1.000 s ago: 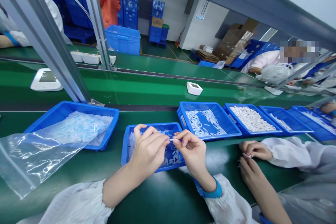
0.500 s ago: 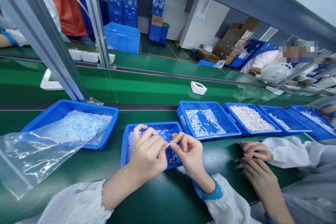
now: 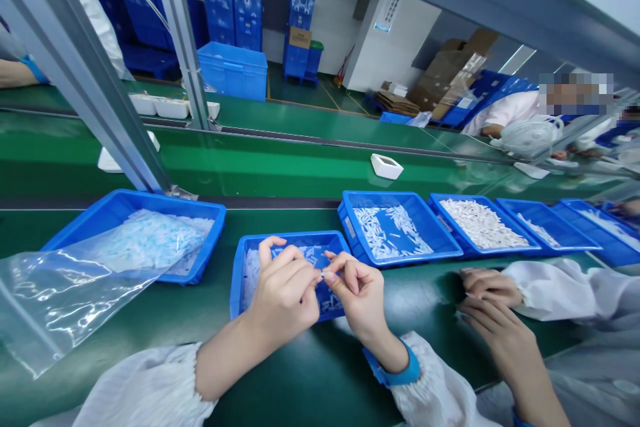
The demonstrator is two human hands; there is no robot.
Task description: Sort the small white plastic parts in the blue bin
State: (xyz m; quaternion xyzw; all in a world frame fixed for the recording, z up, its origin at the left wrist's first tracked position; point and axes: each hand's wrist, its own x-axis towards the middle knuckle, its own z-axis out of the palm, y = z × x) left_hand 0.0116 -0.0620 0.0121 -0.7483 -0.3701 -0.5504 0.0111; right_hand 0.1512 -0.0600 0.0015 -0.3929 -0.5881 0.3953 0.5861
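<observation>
My left hand (image 3: pixel 283 297) and my right hand (image 3: pixel 357 292) meet fingertip to fingertip over a small blue tray (image 3: pixel 240 280) of little white plastic parts. Both pinch one small white part (image 3: pixel 323 274) between thumb and fingers. My sleeves are white, and a blue band (image 3: pixel 400 370) circles my right wrist. The tray sits on the green bench directly in front of me.
A blue tray with a clear plastic bag (image 3: pixel 75 287) of parts lies at left. More blue trays (image 3: pixel 395 230) of white parts run to the right. A co-worker's two hands (image 3: pixel 493 303) rest at right. A white device (image 3: pixel 386 166) rides the green belt behind a metal post (image 3: pixel 100 93).
My hands stay together on the small part, shifting slightly. The white devices on the belt have moved right. The co-worker's hands have shifted a little.
</observation>
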